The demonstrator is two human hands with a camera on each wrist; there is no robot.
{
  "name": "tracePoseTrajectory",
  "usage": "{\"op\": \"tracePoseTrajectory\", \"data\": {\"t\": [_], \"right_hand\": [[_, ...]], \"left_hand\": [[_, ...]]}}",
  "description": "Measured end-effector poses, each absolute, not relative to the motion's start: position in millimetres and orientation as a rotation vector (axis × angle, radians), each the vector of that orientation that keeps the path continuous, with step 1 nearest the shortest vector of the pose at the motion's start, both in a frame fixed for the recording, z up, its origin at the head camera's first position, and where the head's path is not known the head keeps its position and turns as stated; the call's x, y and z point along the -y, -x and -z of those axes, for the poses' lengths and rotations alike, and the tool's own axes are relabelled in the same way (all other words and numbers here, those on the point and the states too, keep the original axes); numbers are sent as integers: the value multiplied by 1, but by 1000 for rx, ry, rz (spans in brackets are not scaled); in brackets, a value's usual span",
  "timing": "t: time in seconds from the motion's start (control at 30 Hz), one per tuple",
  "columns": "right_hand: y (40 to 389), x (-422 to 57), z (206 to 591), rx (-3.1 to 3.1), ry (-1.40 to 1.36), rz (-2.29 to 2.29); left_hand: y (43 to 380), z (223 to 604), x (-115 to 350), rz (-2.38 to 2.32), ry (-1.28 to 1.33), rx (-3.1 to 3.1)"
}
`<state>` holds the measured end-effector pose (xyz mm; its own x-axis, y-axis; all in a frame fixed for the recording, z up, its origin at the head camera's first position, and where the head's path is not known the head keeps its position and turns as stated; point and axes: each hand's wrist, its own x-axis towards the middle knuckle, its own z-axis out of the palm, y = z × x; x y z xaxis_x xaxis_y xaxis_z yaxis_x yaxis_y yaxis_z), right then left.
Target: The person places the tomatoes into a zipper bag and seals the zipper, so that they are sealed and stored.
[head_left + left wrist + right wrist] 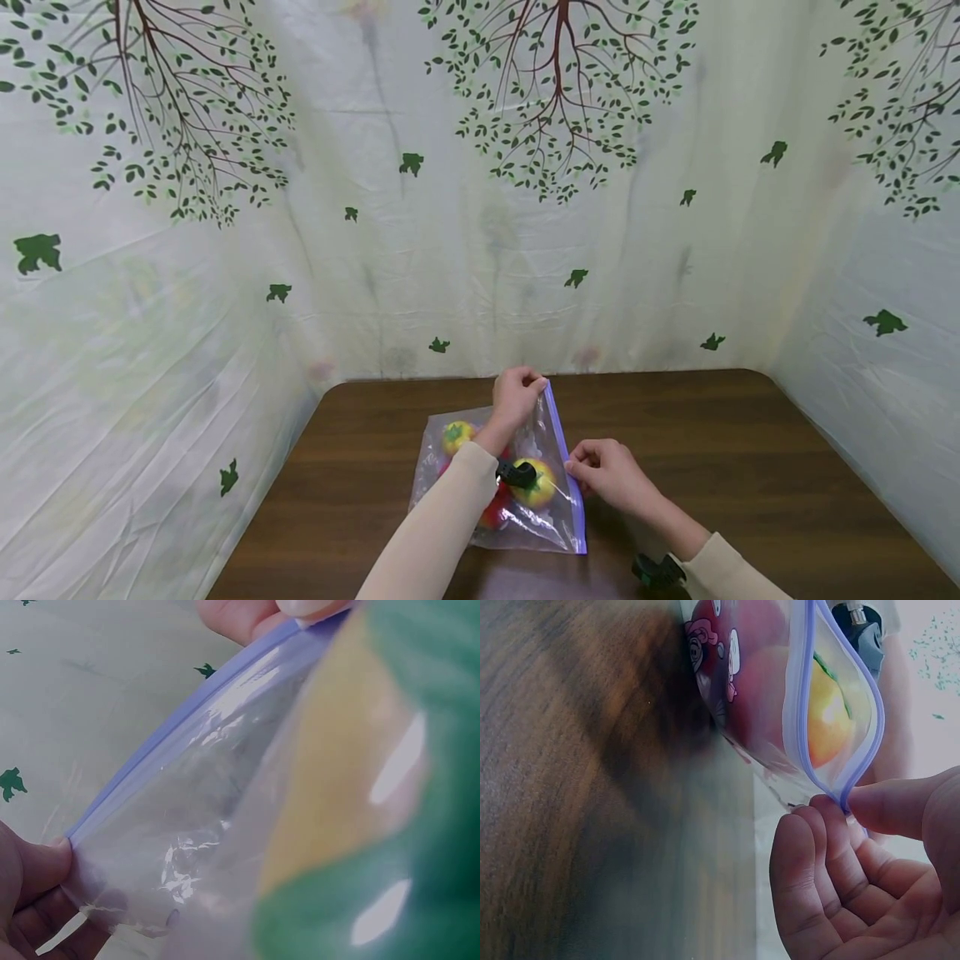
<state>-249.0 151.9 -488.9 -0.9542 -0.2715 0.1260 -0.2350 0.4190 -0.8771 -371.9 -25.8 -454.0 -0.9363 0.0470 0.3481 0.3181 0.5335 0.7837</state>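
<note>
A clear zip-top bag (536,533) with a lilac zip strip (557,425) lies on the table with its mouth toward the right. Inside are several round red and yellow pieces that look like fruit, one a yellow piece (534,485) with a green top. My left hand (517,396) pinches the far end of the strip between thumb and fingers. Partway down the strip, my right hand (611,475) pinches the edge between thumb and forefinger. In the right wrist view, the two lilac strips (804,697) bow apart above the right thumb, and a yellow piece (829,720) shows through the gap.
The brown wooden table (712,433) extends around the bag to both sides. Behind it hangs a pale curtain (480,275) printed with trees and green leaves. Dark wrist devices (657,572) sit on both forearms, and the left forearm crosses over the bag.
</note>
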Motion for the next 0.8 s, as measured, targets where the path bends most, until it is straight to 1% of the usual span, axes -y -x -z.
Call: {"op": "tracePoseTrajectory", "data": {"t": [0.8], "right_hand": [[240,-154,495,-2634,518,1557]], "left_hand": [[374,460,27,1381,261,2505]]}}
